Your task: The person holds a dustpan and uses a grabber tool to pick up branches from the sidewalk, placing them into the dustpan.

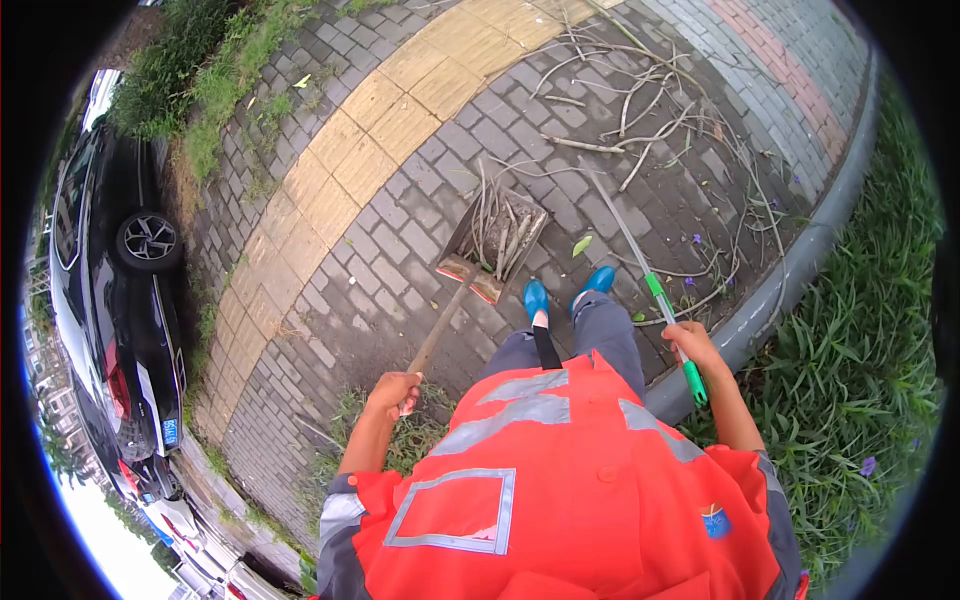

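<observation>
My left hand point(395, 392) is closed around the wooden handle point(440, 332) of a long-handled dustpan point(533, 222). The pan rests on the paving, holding broken sticks point(505, 235) and dry debris. My right hand point(692, 343) grips a long metal litter picker point(628, 228) with green grips, its shaft slanting down and away toward the ground. Its far tip is near a thin twig beyond the dustpan, and I cannot tell whether it touches it. Past the tip, a loose pile of bare branches point(640, 130) spreads over the bricks.
A grey kerb point(835, 215) curves along the right, bordering a bed of long green leaves point(850, 350). Yellow tactile paving point(345, 165) crosses the walkway. A black car point(120, 270) is parked at left. My blue shoes point(536, 298) stand just behind the dustpan.
</observation>
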Tool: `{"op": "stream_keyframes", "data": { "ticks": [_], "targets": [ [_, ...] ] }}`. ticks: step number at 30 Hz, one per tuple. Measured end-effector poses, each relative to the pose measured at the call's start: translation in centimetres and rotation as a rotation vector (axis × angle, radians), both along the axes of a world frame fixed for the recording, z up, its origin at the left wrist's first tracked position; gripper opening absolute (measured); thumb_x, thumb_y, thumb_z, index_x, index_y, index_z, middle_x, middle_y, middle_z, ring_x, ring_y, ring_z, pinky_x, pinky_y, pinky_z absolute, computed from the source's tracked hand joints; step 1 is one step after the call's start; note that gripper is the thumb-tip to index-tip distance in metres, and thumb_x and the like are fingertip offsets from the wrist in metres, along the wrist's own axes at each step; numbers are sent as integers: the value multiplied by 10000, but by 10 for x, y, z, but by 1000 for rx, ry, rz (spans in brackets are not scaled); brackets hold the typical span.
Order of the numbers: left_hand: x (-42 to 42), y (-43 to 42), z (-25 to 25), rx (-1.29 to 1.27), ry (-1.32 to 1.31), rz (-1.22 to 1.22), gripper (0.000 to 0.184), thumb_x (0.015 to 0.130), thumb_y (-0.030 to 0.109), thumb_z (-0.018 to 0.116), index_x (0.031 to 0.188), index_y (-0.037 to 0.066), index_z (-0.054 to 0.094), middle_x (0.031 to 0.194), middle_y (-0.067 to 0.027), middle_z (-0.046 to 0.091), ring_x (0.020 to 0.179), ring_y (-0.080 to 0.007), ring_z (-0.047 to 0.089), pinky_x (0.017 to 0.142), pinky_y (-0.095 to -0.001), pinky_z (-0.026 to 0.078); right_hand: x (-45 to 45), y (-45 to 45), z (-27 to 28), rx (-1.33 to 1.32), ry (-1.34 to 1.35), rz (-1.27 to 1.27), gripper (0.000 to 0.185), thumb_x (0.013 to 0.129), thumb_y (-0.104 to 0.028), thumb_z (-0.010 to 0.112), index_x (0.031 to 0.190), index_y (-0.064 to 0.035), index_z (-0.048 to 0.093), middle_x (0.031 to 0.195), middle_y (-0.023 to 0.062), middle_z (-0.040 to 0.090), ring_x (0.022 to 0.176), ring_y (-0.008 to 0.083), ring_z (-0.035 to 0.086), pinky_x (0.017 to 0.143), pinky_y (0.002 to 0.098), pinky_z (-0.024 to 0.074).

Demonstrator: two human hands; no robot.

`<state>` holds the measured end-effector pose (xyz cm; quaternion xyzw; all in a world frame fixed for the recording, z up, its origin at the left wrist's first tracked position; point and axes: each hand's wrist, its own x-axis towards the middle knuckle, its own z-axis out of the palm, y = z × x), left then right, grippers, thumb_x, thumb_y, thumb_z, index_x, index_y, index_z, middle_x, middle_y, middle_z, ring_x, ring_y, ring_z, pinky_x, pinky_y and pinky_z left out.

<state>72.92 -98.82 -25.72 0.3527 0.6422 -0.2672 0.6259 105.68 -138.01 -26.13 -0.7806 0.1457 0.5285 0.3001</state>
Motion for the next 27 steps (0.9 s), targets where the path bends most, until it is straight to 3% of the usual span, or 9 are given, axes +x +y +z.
{"op": "stream_keyframes", "data": {
  "ticks": [5,8,10,14,15,19,21,24,27],
  "targets": [
    [-28,1,20,51,97,-28,216,796,138,566,631,45,464,509,-27,437,366,-128,389,315,-280,290,7,31,-78,-119,-188,237,527,575,-372,619,827,91,605,812,208,620,756,275,614,654,335,473],
    [-38,7,24,50,199,-62,229,794,142,568,614,44,465,504,-28,434,377,-133,399,322,-283,293,-1,86,-73,-171,-265,381,518,588,-392,615,804,80,625,808,228,619,825,323,609,728,370,471],
    [-49,12,15,62,224,-54,225,792,144,570,618,42,470,503,-27,433,380,-132,401,327,-280,296,-10,104,-92,-201,-392,542,533,596,-388,631,862,73,608,884,257,603,911,354,587,774,391,463],
    [-54,26,-11,116,264,-74,199,785,153,567,642,37,491,522,-36,467,381,-119,396,336,-270,310,0,130,-84,-222,-425,733,604,603,-344,668,992,94,518,999,254,574,930,355,575,809,400,464],
    [-54,31,-16,150,275,-113,186,785,156,562,658,34,501,534,-44,487,375,-113,388,330,-266,307,4,130,-92,-215,-422,750,604,603,-344,668,992,94,518,999,254,574,930,355,575,809,400,464],
    [-57,56,-23,209,309,114,193,804,222,532,826,30,538,583,-78,544,356,-93,380,295,-233,266,17,123,-105,-310,-511,1030,608,643,-249,679,1077,100,435,980,227,587,923,309,591,790,369,483],
    [-63,60,-22,213,293,220,229,810,248,524,885,32,541,597,-90,557,352,-89,387,285,-222,253,26,112,-109,-288,-604,1182,432,675,-170,638,992,69,466,954,234,588,860,309,611,747,354,498],
    [-73,62,-28,226,382,247,282,812,290,528,941,39,539,621,-119,574,381,-103,469,283,-219,264,28,103,-85,-262,-641,1287,315,688,-112,613,927,37,474,905,225,591,799,316,621,689,352,511],
    [-78,61,-27,241,355,255,295,808,292,533,946,31,538,630,-135,583,375,-110,471,283,-221,260,15,86,-55,-183,-721,1435,441,672,-132,642,1024,63,461,855,199,590,755,307,622,653,355,514]
  ]
}}
